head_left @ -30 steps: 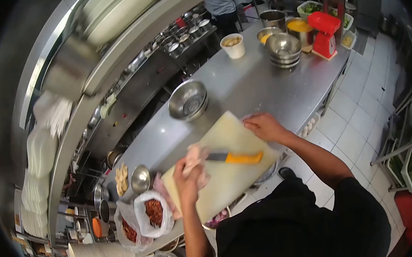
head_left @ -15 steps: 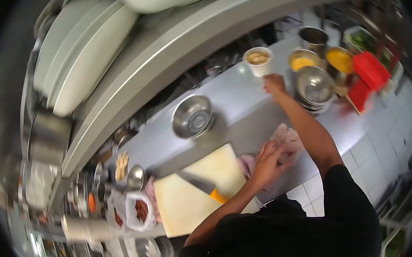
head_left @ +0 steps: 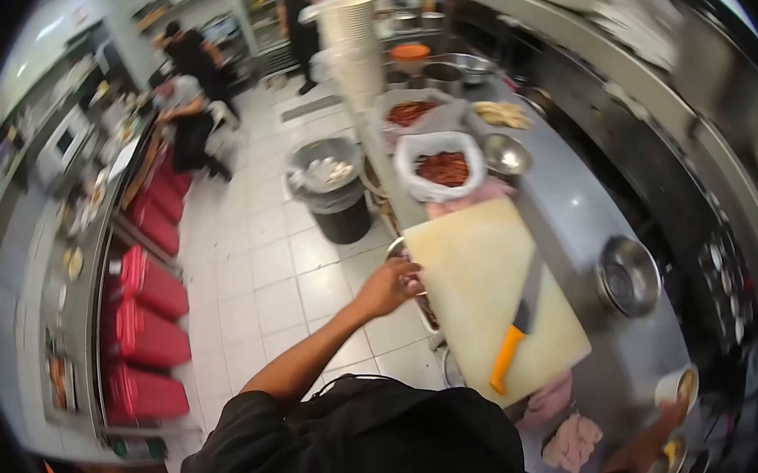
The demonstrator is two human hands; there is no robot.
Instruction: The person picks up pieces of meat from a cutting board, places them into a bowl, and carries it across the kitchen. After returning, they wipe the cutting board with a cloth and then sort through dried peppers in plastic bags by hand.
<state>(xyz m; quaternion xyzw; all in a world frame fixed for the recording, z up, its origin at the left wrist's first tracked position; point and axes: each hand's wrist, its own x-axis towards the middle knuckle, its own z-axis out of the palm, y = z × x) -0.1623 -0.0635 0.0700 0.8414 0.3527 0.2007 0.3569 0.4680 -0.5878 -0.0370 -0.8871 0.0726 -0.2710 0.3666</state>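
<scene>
My left hand (head_left: 387, 288) is beside the left edge of a pale cutting board (head_left: 463, 265), its fingers curled. A metal bowl (head_left: 395, 249) shows partly behind it, and whatever the fingers hold is too small to make out. On the board lies a knife (head_left: 508, 356) with an orange handle. At the lower right, my right hand (head_left: 670, 420) grips a white cup (head_left: 669, 388) with yellowish food in it; the fingers are partly hidden. A crumpled pink cloth (head_left: 573, 443) lies on the counter between the board and my right arm.
A steel bowl (head_left: 630, 276) stands right of the board. Bags of reddish food (head_left: 443, 170), a small bowl (head_left: 506, 154) and stacked containers (head_left: 351, 36) line the far counter. Left are a lined bin (head_left: 341, 217), red bins (head_left: 145, 329) and several people (head_left: 184, 118).
The view has swung left, bringing the aisle and bins in. My left hand has moved off the pink cloth to the board's left edge. My right hand remains at the cup.
</scene>
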